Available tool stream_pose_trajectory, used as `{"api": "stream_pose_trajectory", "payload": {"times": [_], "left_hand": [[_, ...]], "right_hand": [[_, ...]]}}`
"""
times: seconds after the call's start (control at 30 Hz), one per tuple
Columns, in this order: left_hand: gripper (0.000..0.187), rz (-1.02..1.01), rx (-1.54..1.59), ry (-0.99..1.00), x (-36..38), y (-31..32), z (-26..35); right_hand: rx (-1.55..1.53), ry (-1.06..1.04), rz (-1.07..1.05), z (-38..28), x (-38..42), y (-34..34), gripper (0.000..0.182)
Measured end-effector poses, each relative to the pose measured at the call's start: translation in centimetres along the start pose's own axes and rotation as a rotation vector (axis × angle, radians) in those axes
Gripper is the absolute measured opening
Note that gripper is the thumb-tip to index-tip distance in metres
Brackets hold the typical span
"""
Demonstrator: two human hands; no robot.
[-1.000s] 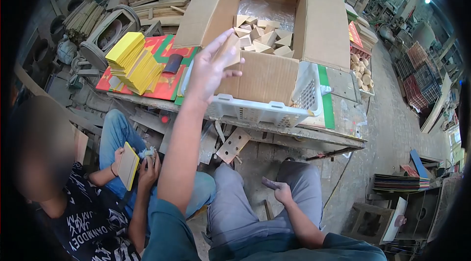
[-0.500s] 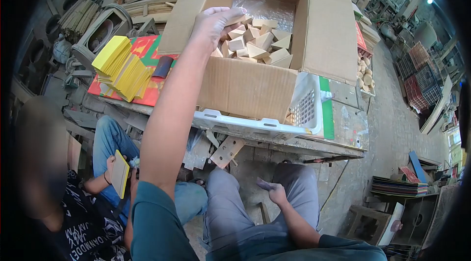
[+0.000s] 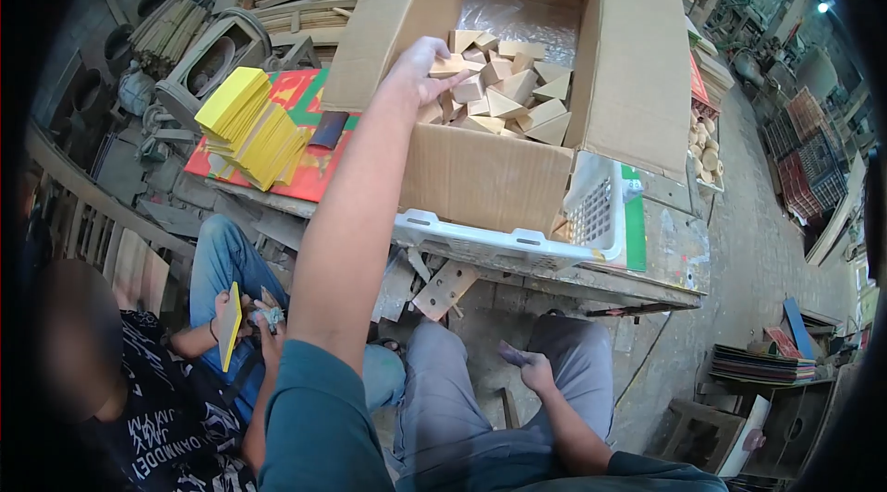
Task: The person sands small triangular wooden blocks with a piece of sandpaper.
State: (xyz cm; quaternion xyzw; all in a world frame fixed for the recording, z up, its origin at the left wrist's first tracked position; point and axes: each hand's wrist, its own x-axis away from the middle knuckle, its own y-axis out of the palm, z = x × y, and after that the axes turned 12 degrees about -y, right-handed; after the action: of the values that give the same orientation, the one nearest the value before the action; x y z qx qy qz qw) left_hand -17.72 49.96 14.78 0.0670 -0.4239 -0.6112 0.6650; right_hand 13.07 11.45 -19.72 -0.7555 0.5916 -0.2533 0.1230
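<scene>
My left hand (image 3: 420,70) reaches into the cardboard box (image 3: 485,169) at its left side, fingers and thumb spread apart over a pale wooden block (image 3: 448,65). The hand touches the pile of wooden blocks (image 3: 504,84), many of them triangular; the undersides of the fingers are hidden. Low in front of me, my right hand (image 3: 533,372) is closed around a dark, thin piece of sandpaper (image 3: 511,353), above my right thigh.
The box stands in a white plastic basket (image 3: 517,238) on the workbench (image 3: 670,247). Stacked yellow boards (image 3: 254,132) and a dark curved sheet (image 3: 328,130) lie left of it. A co-worker (image 3: 176,381) sits at lower left, holding a yellow board (image 3: 229,326). Round wooden pieces (image 3: 705,150) are at right.
My left hand has lowered onto the blocks, and its thumb and fingers have spread. The whole view has shifted slightly. My right hand keeps its hold, and the co-worker's yellow board has turned.
</scene>
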Motion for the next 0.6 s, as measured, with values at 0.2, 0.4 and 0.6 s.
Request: {"api": "stream_pose_trajectory", "payload": {"times": [0.2, 0.4, 0.6], "left_hand": [[0.052, -0.195, -0.182, 0.263, 0.6, -2.3, -1.9], [0.047, -0.012, -0.380, 0.086, 0.3, -2.1, -1.4], [0.053, -0.112, -0.418, -0.093, 0.4, -1.4, -0.6]], "right_hand": [[0.035, 0.046, -0.004, -2.1, 0.0, -0.7, 0.041], [0.074, 0.027, -0.005, -0.5, -0.1, -0.1, 0.042], [0.062, 0.025, -0.003, 0.2, -0.2, 0.1, 0.044]]}}
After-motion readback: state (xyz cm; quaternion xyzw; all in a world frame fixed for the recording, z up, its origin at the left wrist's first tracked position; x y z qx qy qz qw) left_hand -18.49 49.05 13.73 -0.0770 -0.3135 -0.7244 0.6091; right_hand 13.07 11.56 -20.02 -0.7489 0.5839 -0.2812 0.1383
